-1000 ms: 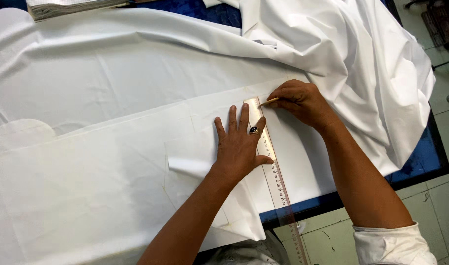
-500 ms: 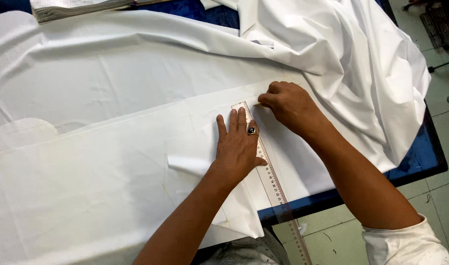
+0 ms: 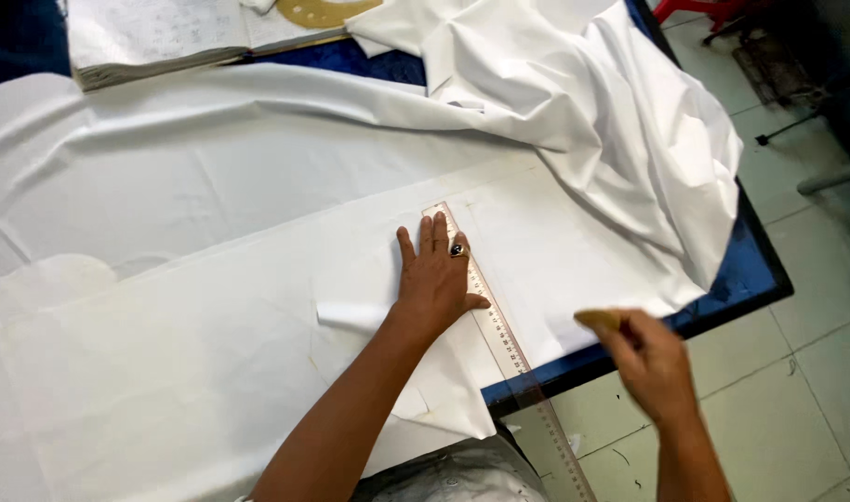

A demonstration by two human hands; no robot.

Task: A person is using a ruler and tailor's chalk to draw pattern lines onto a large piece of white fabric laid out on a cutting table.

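Pinning a clear ruler [image 3: 485, 302] flat on white fabric [image 3: 211, 353], the left hand [image 3: 436, 279] lies spread. The right hand [image 3: 650, 358], off the tabletop [image 3: 750, 270], pinches tailor's chalk [image 3: 597, 319]; firm, even pressure should stop the ruler slipping.

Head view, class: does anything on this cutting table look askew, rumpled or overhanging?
Yes. The long clear ruler lies diagonally under the left hand, its lower end jutting past the dark blue table edge. The loose white cloth is bunched at the far right corner and spills over that edge.
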